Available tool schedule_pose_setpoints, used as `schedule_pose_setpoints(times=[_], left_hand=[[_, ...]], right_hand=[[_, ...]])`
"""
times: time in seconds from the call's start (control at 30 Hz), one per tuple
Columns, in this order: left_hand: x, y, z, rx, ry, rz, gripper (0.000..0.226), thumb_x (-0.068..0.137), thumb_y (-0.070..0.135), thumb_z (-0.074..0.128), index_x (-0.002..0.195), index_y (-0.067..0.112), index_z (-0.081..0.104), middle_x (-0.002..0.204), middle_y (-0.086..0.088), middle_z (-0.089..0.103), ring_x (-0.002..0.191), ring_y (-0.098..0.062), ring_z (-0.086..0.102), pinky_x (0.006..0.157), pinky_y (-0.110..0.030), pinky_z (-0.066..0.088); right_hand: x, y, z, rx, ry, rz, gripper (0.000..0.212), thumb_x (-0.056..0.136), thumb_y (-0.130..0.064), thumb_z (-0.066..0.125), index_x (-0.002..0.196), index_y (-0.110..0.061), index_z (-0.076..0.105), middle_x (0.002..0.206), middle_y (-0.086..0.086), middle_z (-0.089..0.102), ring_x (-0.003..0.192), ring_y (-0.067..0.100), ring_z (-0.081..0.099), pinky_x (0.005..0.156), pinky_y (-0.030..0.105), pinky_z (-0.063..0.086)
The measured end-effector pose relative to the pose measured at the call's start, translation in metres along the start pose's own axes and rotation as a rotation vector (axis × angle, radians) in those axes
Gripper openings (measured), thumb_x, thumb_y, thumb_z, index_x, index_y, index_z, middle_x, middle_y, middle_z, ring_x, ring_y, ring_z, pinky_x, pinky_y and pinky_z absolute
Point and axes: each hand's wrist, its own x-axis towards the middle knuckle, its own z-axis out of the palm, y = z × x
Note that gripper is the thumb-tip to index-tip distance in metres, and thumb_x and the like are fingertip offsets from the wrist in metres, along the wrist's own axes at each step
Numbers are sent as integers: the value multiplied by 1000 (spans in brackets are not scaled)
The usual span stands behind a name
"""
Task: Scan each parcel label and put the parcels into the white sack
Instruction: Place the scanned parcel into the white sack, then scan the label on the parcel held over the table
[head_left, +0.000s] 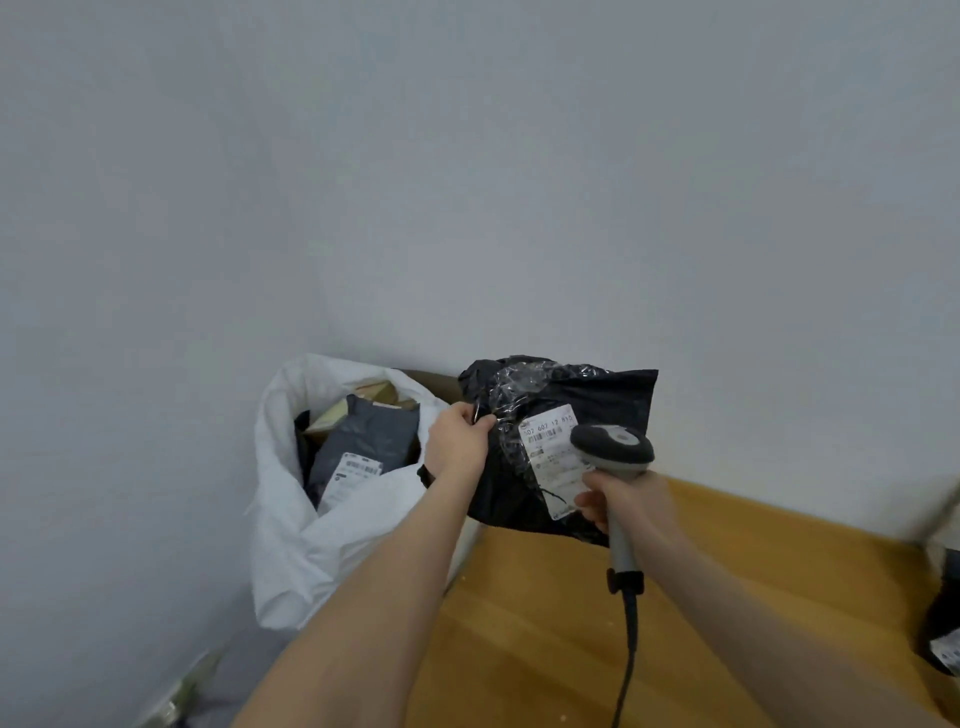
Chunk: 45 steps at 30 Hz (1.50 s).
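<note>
My left hand (457, 447) grips the left edge of a black plastic parcel (597, 400), held up above the wooden table's far edge. Clear tape crosses the parcel's top, and a white label (553, 457) faces me. My right hand (631, 501) grips the handle of a grey barcode scanner (615, 447), whose head sits right in front of the label. To the left stands the open white sack (291, 519), which holds a grey parcel (363, 441) with its own label and some cardboard boxes.
The wooden table (571, 649) fills the lower right. The scanner's cable (628, 649) hangs down over it. Another dark parcel (945, 629) lies at the right edge. A pale wall rises behind everything, and the floor shows at the lower left.
</note>
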Motion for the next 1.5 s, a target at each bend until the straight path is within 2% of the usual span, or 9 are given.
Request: schedule_pose_setpoints(times=[0.13, 0.23, 0.57, 0.67, 0.77, 0.9, 1.1, 1.37, 1.5], left_hand=[[78, -32, -52, 24, 71, 6, 26, 87, 36, 63, 71, 22, 48, 79, 1, 58, 83, -24, 58, 66, -29, 39], [146, -72, -88, 14, 78, 9, 20, 86, 36, 64, 99, 21, 60, 96, 3, 66, 94, -22, 62, 72, -31, 43], [288, -193, -129, 59, -16, -81, 62, 88, 14, 55, 144, 17, 29, 137, -14, 48, 121, -34, 49, 101, -43, 40], [292, -193, -116, 486, -54, 95, 72, 89, 15, 52, 150, 18, 15, 151, -19, 21, 136, -36, 27, 107, -43, 30], [284, -171, -88, 635, -244, 369, 67, 88, 33, 57, 148, 33, 26, 154, -7, 25, 141, -29, 23, 109, -46, 28], [280, -186, -69, 724, -592, 244, 55, 87, 42, 60, 139, 39, 42, 151, -4, 28, 137, -31, 28, 104, -49, 36], [303, -227, -93, 817, -547, 82, 51, 90, 37, 58, 139, 30, 44, 146, -8, 33, 131, -32, 37, 100, -45, 40], [295, -184, -62, 765, -302, 384, 44, 93, 25, 50, 135, 15, 44, 139, -10, 40, 126, -27, 40, 98, -38, 41], [277, -148, -34, 709, -338, 518, 47, 93, 27, 52, 137, 13, 41, 139, -11, 39, 124, -27, 41, 95, -38, 43]], right_hand=[[31, -20, 88, 11, -26, -32, 8, 83, -11, 70, 81, -4, 68, 69, 10, 73, 59, 19, 66, 63, 32, 54], [56, -30, 166, 30, -38, -19, 9, 82, -12, 70, 82, -4, 68, 71, 10, 74, 59, 19, 66, 59, 30, 51], [116, -38, 329, -39, -61, 64, 16, 80, -21, 73, 91, -10, 67, 84, 9, 70, 80, 23, 67, 67, 33, 57], [129, -37, 344, -96, -70, 100, 15, 82, -23, 72, 91, -14, 64, 91, 10, 69, 88, 26, 66, 78, 40, 59], [139, -36, 352, -155, -66, 114, 15, 83, -26, 70, 85, -20, 56, 95, 13, 69, 90, 29, 66, 89, 48, 54], [150, -33, 356, -129, -39, 148, 17, 82, -24, 72, 84, -19, 57, 93, 13, 67, 86, 29, 66, 85, 49, 56], [158, -29, 345, -24, -33, 233, 15, 86, -20, 71, 93, -11, 61, 85, 12, 68, 73, 25, 67, 75, 38, 58], [153, -21, 316, 155, 130, 323, 20, 88, -21, 70, 94, -6, 59, 78, 18, 71, 63, 24, 66, 63, 32, 55], [142, -10, 284, 355, 208, 504, 29, 89, -26, 69, 101, -2, 59, 81, 19, 68, 64, 24, 64, 66, 32, 56]])
